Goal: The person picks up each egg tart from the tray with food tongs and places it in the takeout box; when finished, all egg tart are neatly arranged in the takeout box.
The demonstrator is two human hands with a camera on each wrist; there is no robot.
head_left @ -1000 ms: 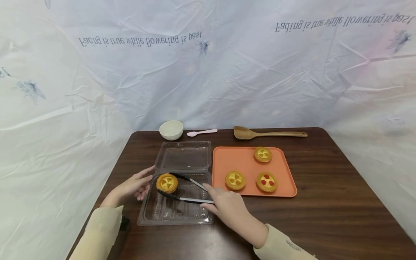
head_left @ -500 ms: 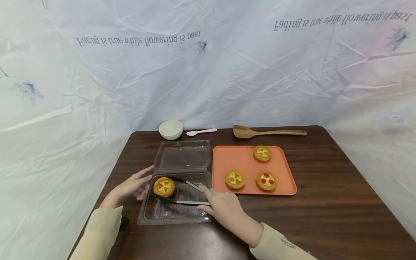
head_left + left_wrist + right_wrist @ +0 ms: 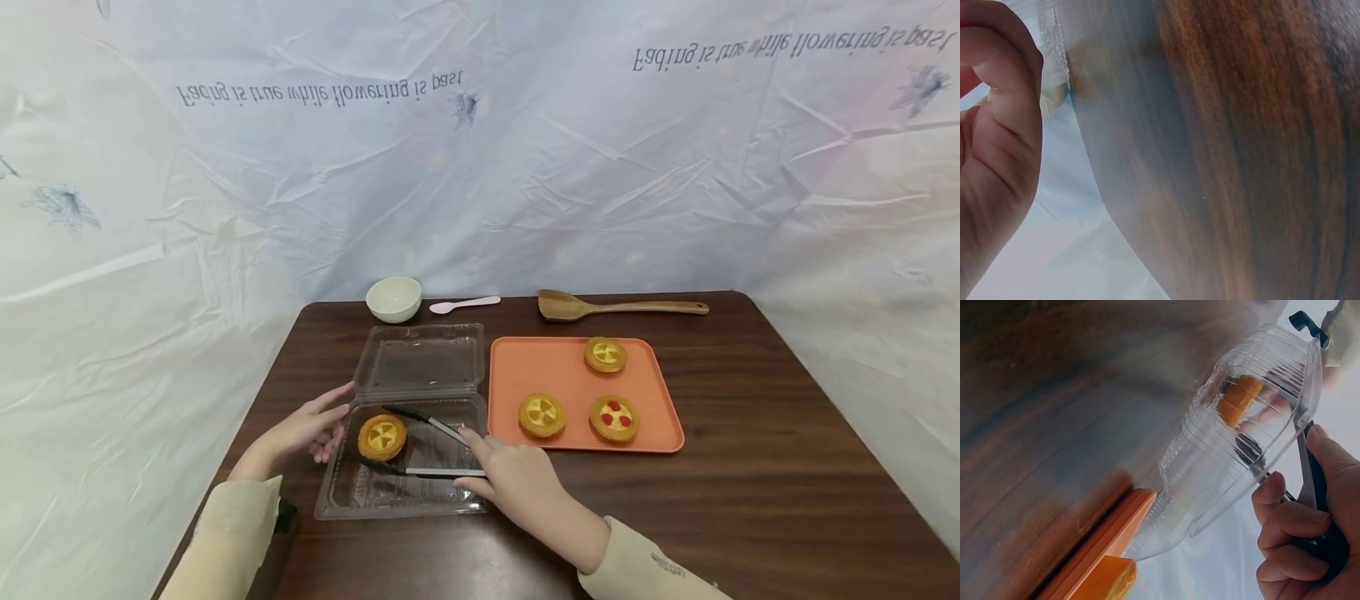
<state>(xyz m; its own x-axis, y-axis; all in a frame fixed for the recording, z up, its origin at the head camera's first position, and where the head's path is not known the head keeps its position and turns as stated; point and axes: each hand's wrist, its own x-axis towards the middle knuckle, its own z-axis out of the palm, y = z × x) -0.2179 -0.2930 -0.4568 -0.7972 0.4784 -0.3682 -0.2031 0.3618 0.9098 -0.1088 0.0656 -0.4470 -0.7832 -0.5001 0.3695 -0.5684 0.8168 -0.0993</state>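
In the head view my right hand [image 3: 517, 483] grips metal tongs [image 3: 442, 472] with black tips, reaching in from the right. The tips stand apart on either side of an egg tart [image 3: 382, 437] with yellow fruit pieces, which sits in the left part of a clear plastic clamshell container [image 3: 420, 504]. The right wrist view shows that tart [image 3: 1240, 400] through the container's side wall. My left hand [image 3: 300, 429] rests at the container's left edge, index finger extended toward the hinge and lower fingers loosely bent. The left wrist view catches only part of this hand [image 3: 1004, 137].
An orange tray [image 3: 525, 362] right of the container bears two yellow-fruit tarts [image 3: 542, 415] and a red-fruit tart [image 3: 615, 418]. Along the table's far edge lie a white bowl [image 3: 394, 300], a pale spoon [image 3: 465, 305] and a wooden spatula [image 3: 622, 307]. The container's lid [image 3: 423, 358] lies folded back.
The tart in the container has shifted slightly left and toward me, and gaps now show between it and the tongs' tips. My right hand moved a little left; my left hand stayed put.
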